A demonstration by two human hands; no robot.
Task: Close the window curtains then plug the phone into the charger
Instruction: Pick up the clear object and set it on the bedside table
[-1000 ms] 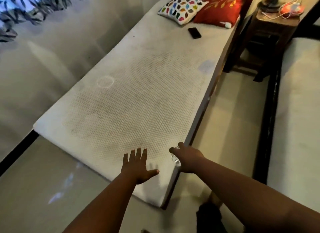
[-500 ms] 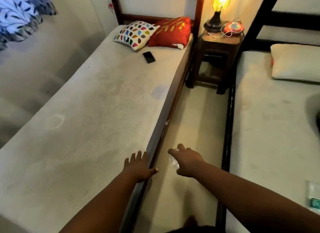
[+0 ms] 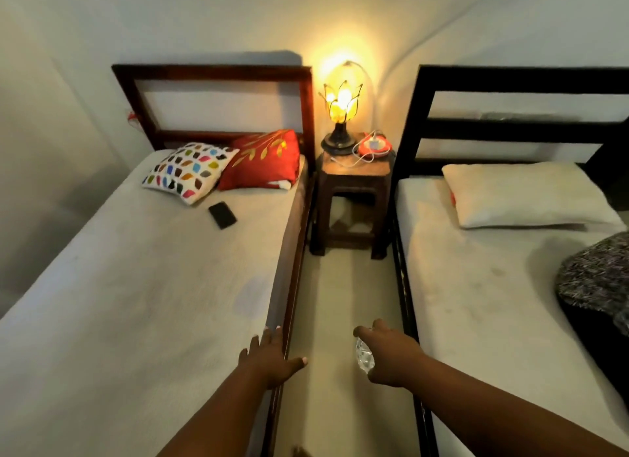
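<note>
- Fingers (image 3: 263, 341) of left hand (image 3: 269, 359) straight and spread, thumb out to the right, hovering over the right edge of left bed (image 3: 143, 286); whether touching the mattress, cannot tell.
- Fingers of right hand (image 3: 388, 356) curled round a small clear crinkly thing (image 3: 364, 354), held over the floor (image 3: 347, 303) between the two beds; what the thing is, too blurred to tell.
- Left bed: pale mattress, dark red wooden headboard (image 3: 218, 78) against the wall.
- Patterned pillow (image 3: 189, 170) with coloured patches at the head of left bed, red pillow (image 3: 263, 160) with a gold leaf design just beside it on the right.
- Phone (image 3: 222, 215) lying flat, screen dark, on left bed just in front of the two pillows, well apart from both hands.
- Wooden stool (image 3: 354, 198) standing between the beds at their heads.
- Lit lamp (image 3: 340, 109) with a flower-shaped shade on the stool's left side.
- Charger (image 3: 374, 145), white on a red-orange base, on the stool's right side, white cable (image 3: 350, 160) looping over the stool top.
- Right bed (image 3: 476, 286) with black headboard (image 3: 517, 78), a white pillow (image 3: 520, 194) at its head.
- Dark patterned cloth (image 3: 599, 276) on right bed at the right edge of view.
</note>
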